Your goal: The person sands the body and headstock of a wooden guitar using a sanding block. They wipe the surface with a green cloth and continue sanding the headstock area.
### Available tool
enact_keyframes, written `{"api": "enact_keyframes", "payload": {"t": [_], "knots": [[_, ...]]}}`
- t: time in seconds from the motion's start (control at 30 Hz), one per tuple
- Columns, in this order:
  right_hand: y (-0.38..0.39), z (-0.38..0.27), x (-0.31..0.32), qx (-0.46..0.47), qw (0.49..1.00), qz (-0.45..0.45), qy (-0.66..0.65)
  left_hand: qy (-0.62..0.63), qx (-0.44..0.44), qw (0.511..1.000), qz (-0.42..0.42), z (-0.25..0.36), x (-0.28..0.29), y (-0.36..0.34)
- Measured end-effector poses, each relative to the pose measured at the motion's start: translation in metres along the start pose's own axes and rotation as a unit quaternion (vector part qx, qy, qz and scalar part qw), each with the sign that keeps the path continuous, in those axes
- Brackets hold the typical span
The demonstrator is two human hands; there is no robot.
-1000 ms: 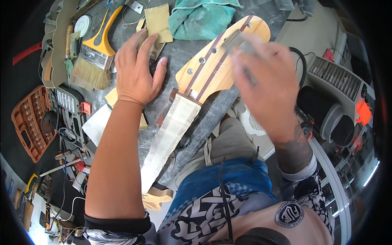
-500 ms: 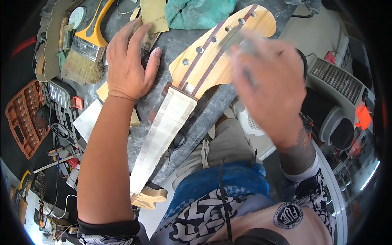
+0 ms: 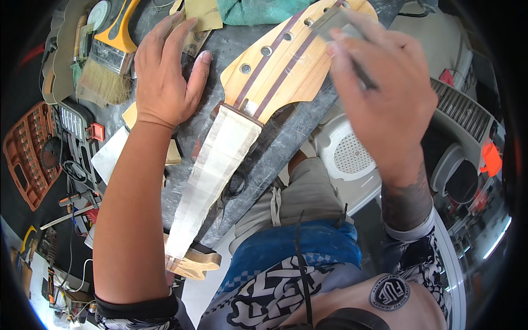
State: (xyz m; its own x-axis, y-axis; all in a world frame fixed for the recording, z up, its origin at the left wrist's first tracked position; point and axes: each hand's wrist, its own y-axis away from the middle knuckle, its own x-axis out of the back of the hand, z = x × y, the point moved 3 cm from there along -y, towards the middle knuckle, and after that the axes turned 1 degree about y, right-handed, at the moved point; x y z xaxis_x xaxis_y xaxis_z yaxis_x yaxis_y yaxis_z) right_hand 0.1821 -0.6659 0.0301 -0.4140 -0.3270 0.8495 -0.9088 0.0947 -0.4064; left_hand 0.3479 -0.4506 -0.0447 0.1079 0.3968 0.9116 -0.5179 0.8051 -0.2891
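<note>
Wooden headstock (image 3: 311, 69) lies over dark bench (image 3: 234, 41), with pale-taped neck (image 3: 217, 146). Right hand (image 3: 389, 102) pinches grey block (image 3: 332, 22) between thumb and fingers, seemingly touching headstock's far part. Left hand (image 3: 166, 80) empty, fingers loosely spread, near sandpaper sheet (image 3: 204, 14). Better, I think: block held flat, strokes along grain, light pressure near holes (image 3: 267, 50); left hand could steady neck.

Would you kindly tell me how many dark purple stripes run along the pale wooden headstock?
2: one dark purple stripe lies nearer the bare left hand, the other nearer the bare right hand, which may hide more.
</note>
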Motion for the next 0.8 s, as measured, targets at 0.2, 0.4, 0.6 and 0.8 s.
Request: {"api": "enact_keyframes", "payload": {"t": [0.2,0.4,0.6,0.8], "knots": [[-0.001,-0.004,-0.004,0.019,0.998,0.008,-0.053,0.005,-0.01,1.0,0.015,-0.002,-0.002,0.0],[-0.014,0.006,-0.001,-0.011,0.998,0.026,-0.056,-0.011,0.009,1.0,-0.026,0.01,0.008,-0.008],[0.005,-0.012,-0.017,0.055,0.996,0.029,-0.069,-0.005,0.001,1.0,-0.021,0.01,0.007,-0.009],[-0.003,0.001,-0.011,0.019,0.998,0.006,-0.053,-0.005,0.005,1.0,-0.017,0.01,0.01,-0.007]]}}
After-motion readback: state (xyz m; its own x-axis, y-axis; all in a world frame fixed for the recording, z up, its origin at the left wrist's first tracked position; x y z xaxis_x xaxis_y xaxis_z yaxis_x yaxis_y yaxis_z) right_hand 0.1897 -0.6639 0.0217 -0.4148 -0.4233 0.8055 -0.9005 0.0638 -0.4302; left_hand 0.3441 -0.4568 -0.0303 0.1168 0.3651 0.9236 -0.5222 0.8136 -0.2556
